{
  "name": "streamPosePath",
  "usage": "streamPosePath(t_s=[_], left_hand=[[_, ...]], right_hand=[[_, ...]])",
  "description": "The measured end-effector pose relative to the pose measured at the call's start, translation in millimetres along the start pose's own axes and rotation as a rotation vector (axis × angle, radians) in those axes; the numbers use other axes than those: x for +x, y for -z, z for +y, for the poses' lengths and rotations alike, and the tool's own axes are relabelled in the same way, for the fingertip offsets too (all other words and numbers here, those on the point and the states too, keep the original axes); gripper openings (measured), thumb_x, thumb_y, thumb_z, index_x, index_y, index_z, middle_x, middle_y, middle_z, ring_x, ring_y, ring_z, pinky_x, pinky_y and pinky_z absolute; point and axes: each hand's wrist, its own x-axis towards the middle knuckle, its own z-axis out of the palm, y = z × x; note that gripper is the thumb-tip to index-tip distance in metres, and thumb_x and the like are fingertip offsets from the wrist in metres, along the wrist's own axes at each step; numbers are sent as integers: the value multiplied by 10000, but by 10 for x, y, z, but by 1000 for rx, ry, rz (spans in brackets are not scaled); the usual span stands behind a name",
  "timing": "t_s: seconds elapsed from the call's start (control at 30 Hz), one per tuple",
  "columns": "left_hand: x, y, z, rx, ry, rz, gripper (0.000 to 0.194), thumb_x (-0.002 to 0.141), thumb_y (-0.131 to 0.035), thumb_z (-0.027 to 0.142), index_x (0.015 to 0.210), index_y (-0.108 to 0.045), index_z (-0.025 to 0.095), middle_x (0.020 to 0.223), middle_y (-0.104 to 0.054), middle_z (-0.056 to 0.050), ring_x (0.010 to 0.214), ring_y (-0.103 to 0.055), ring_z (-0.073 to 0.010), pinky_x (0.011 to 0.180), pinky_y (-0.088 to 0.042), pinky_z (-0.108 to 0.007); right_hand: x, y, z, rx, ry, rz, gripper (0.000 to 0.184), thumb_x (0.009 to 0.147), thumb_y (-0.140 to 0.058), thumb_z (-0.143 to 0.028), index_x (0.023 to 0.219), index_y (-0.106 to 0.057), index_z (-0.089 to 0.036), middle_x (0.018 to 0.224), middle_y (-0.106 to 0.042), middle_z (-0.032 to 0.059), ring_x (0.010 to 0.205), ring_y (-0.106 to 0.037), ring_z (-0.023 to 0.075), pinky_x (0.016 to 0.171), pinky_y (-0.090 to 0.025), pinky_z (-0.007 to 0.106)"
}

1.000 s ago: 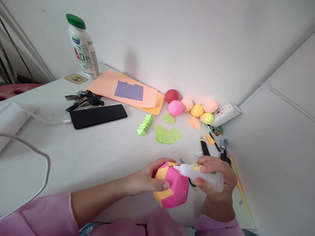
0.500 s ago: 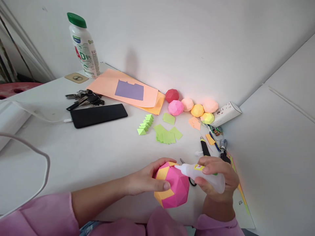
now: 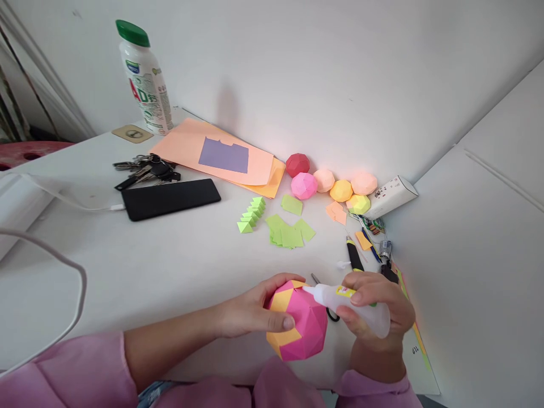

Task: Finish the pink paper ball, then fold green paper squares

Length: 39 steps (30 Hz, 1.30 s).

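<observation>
The pink-and-orange paper ball (image 3: 309,331) sits in the left hand (image 3: 257,311), which is curved partway closed around it, thumb across the near face and fingers behind the top. A light, even hold seems best, since firm pressure could dent the folded facets. The right hand (image 3: 378,303) is wrapped around a squeeze bottle (image 3: 368,314), its nozzle tilted down toward a seam at the ball's upper edge; whether the tip touches the paper, I cannot tell. Gentle squeezing along the seam would probably avoid smears. Scissors (image 3: 334,315) lie between the hands, partly hidden by the bottle, so the right wrist needs care there. Green paper pieces (image 3: 289,235) lie beyond both hands, well apart.
</observation>
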Motion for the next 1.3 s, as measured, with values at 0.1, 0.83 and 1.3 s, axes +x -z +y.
streamPosePath(t_s=[0.1, 0.83, 1.3], left_hand=[[2, 1, 3, -1, 3, 3, 790, 603, -810, 424, 1258, -411, 235, 1132, -569, -70, 967, -573, -222, 818, -457, -356], [-2, 5, 8, 8, -6, -12, 750, 632, -790, 432, 1255, -425, 231, 1158, -570, -81, 999, -567, -240, 837, -448, -376], [-11, -1, 16, 12, -7, -15, 748, 636, -790, 431, 1254, -421, 227, 1161, -572, -82, 1002, -573, -240, 830, -456, -371]], right_hand=[[12, 2, -3, 32, 12, -16, 188, 733, -668, -159, 881, -599, -251, 582, -604, -25, 444, -512, 141, 432, -465, 298], [32, 8, -89, -166, -54, 46, 252, 684, -719, -297, 904, -629, -215, 701, -671, 29, 601, -638, 199, 523, -528, 318], [22, 34, -97, -215, -75, 54, 311, 673, -722, -357, 944, -652, -219, 747, -694, 30, 658, -657, 209, 557, -528, 313]])
